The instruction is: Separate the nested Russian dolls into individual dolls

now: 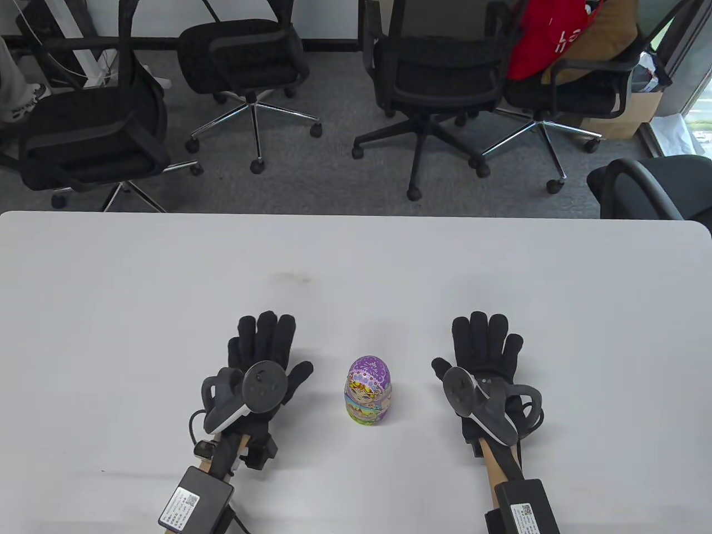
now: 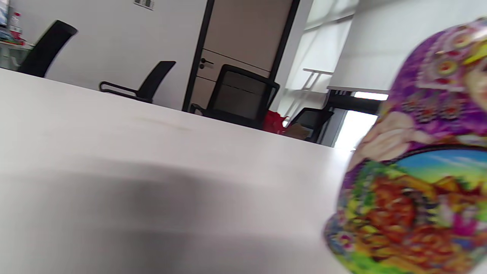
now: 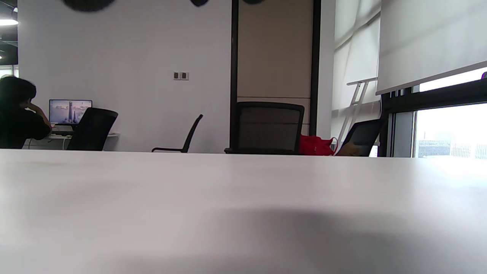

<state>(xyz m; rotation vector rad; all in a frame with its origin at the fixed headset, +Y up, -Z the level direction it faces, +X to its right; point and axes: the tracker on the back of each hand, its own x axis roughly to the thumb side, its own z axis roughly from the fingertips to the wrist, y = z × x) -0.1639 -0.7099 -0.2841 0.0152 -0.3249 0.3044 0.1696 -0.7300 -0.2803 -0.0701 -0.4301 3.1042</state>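
One closed Russian doll (image 1: 367, 391), purple on top with a colourful painted body, stands upright on the white table (image 1: 356, 267) between my two hands. It fills the right side of the left wrist view (image 2: 414, 160). My left hand (image 1: 266, 350) rests flat on the table to the doll's left, fingers spread, holding nothing. My right hand (image 1: 485, 347) rests flat to the doll's right, fingers spread, holding nothing. Neither hand touches the doll. In the right wrist view only dark fingertips (image 3: 88, 3) show at the top edge.
Several black office chairs (image 1: 428, 83) stand beyond the table's far edge, one with a red bag (image 1: 548, 39). A faint smudge (image 1: 289, 276) marks the table behind the left hand. A person (image 3: 17, 121) sits at a laptop far off.
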